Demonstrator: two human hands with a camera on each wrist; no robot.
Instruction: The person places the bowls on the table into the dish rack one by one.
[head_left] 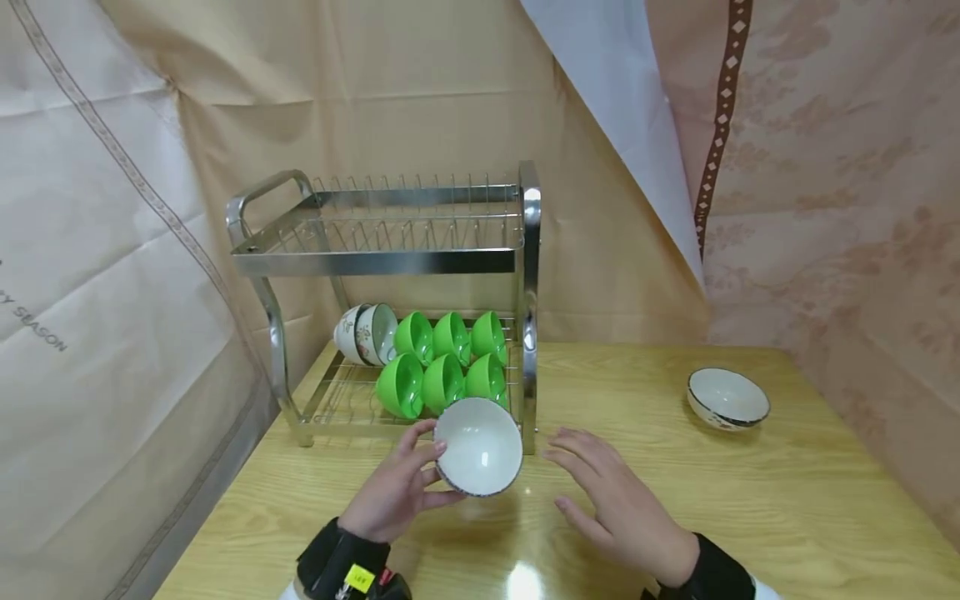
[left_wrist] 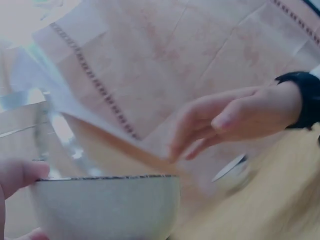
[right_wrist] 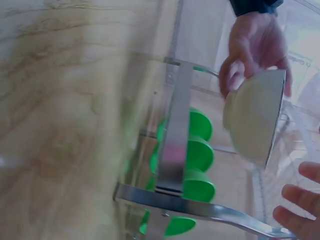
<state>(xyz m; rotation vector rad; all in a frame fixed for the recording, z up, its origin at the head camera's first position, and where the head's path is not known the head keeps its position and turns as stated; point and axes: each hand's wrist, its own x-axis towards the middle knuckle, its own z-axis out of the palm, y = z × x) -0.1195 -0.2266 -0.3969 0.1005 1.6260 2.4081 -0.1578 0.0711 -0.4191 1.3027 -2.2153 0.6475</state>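
My left hand [head_left: 397, 492] grips a white bowl [head_left: 480, 447] by its left side, thumb at the dark rim and fingers under it. The bowl is held above the table in front of the rack, its inside facing me. To its right my right hand [head_left: 615, 500] hovers apart from it, fingers loosely spread and holding nothing. In the left wrist view the bowl [left_wrist: 107, 207] shows from the side, with the right hand [left_wrist: 235, 120] beyond it. The right wrist view shows the left hand [right_wrist: 257, 45] holding the bowl [right_wrist: 255, 115] near the rack.
A two-tier metal dish rack [head_left: 386, 264] stands at the back left. Its lower tier holds several green cups [head_left: 400, 386] in two rows and white patterned bowls [head_left: 373, 335] at the left. Another white bowl [head_left: 727, 398] sits on the wooden table [head_left: 810, 475] at the right.
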